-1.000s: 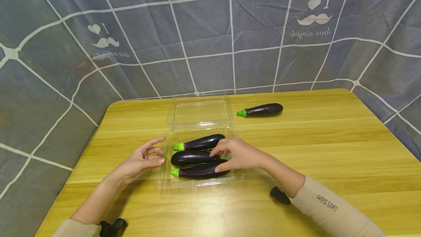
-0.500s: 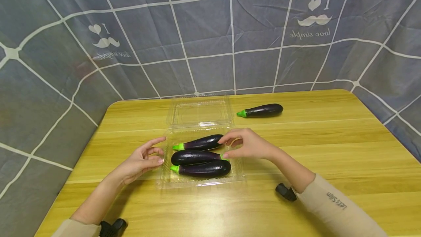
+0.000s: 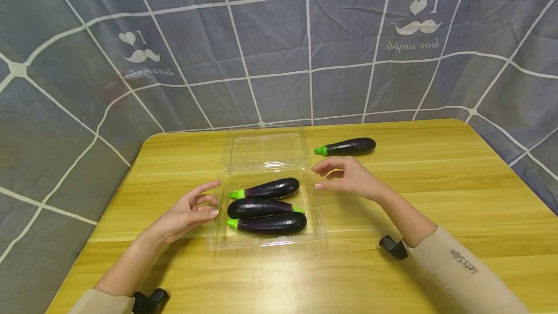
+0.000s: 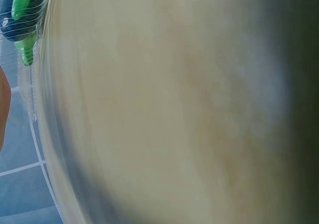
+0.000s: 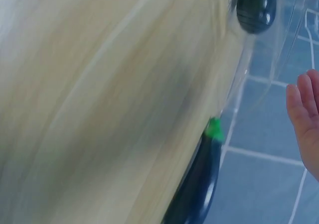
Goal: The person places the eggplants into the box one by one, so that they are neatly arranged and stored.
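Observation:
Three dark purple eggplants with green stems lie side by side in a clear plastic clamshell box [image 3: 320,222]: a back eggplant [image 3: 274,188], a middle eggplant [image 3: 257,208] with its stem to the right, and a front eggplant [image 3: 274,224]. A fourth, loose eggplant [image 3: 352,147] lies on the table behind the right hand, its stem to the left. My left hand [image 3: 187,214] is beside the box's left wall, fingers loosely bent and holding nothing. Just off the box's right side, my right hand [image 3: 346,177] hovers with nothing in its fingers, near the loose eggplant.
The box's transparent lid [image 3: 266,149] lies folded back toward the rear of the wooden table [image 3: 270,280]. A grey curtain with white lines [image 3: 279,47] hangs close behind the table and along its left side.
My right hand has moved off the eggplants in the box, going right and back toward the loose eggplant. The left hand has stayed by the box.

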Demonstrator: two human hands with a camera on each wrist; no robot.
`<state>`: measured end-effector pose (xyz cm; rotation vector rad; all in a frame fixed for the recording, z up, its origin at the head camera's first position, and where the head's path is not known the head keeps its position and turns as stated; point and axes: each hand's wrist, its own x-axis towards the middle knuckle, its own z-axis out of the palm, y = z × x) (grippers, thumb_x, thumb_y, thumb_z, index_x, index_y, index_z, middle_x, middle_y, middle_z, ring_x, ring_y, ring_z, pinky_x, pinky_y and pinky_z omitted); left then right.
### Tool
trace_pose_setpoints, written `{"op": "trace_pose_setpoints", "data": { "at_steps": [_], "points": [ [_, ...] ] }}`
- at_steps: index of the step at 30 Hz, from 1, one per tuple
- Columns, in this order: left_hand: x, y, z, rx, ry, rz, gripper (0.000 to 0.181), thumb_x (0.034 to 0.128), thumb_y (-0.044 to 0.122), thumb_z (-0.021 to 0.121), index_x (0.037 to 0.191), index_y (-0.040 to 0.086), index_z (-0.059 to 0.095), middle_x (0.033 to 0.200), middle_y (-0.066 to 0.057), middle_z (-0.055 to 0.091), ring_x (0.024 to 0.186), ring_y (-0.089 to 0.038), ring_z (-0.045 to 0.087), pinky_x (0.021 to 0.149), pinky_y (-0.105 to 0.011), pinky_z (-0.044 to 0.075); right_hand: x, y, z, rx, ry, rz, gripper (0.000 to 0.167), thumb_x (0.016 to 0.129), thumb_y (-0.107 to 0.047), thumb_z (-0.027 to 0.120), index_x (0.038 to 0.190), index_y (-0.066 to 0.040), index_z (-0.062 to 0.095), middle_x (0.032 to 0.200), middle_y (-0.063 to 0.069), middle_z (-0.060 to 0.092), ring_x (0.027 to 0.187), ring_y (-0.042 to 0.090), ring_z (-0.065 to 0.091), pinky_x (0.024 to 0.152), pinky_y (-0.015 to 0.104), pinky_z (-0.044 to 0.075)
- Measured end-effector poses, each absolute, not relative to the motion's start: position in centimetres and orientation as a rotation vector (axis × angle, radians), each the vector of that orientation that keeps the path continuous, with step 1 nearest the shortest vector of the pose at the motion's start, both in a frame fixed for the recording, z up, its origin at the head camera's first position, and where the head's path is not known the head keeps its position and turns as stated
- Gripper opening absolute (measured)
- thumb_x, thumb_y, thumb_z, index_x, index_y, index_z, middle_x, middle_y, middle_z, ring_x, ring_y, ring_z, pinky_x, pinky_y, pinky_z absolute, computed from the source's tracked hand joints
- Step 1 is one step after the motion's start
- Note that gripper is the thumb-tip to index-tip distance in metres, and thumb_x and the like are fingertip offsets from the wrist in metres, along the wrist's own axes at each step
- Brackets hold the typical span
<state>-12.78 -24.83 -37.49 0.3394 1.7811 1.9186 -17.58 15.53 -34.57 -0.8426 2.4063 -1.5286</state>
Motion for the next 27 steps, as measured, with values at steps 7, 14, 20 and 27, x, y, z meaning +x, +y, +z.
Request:
{"op": "trace_pose_setpoints", "data": {
  "at_steps": [7, 14, 20, 27],
  "points": [
    [-12.8, -24.8, -37.5, 0.343, 1.783, 1.919, 0.067, 0.0868, -0.007, 0.058, 0.144, 0.009, 0.027, 0.105, -0.004, 0.050, 0.081, -0.007, 0.058, 0.076, -0.022, 0.052, -18.3, 17.5, -34.8, -0.700, 2.485, -1.536, 0.038, 0.078, -0.011, 0.076, 0.111, 0.004, 0.064, 0.110, 0.021, 0.061, 0.100, 0.036, 0.056, 0.083, 0.032, 0.051],
    [-12.9, -24.7, -37.5, 0.341, 1.782, 1.920, 0.068, 0.0866, -0.007, 0.058, 0.145, 0.007, 0.025, 0.105, -0.003, 0.051, 0.081, -0.007, 0.058, 0.076, -0.022, 0.053, -18.8, 19.3, -35.1, -0.605, 2.558, -1.528, 0.038, 0.079, -0.015, 0.076, 0.112, 0.000, 0.064, 0.112, 0.020, 0.060, 0.102, 0.034, 0.055, 0.085, 0.035, 0.051],
    [-12.8, -24.8, -37.6, 0.347, 1.783, 1.918, 0.069, 0.0871, -0.007, 0.057, 0.146, 0.006, 0.023, 0.105, -0.004, 0.050, 0.081, -0.006, 0.058, 0.076, -0.022, 0.053, -19.2, 20.5, -35.1, -0.512, 2.628, -1.483, 0.041, 0.081, -0.018, 0.074, 0.114, 0.002, 0.062, 0.113, 0.022, 0.059, 0.103, 0.032, 0.055, 0.087, 0.039, 0.049],
    [-12.8, -24.8, -37.6, 0.351, 1.780, 1.922, 0.069, 0.0870, -0.008, 0.057, 0.145, 0.004, 0.023, 0.104, -0.003, 0.051, 0.081, -0.007, 0.059, 0.077, -0.023, 0.053, -19.8, 21.6, -35.3, -0.431, 2.693, -1.457, 0.042, 0.084, -0.021, 0.071, 0.116, 0.003, 0.060, 0.114, 0.022, 0.059, 0.105, 0.030, 0.054, 0.089, 0.041, 0.048]
  ]
}}
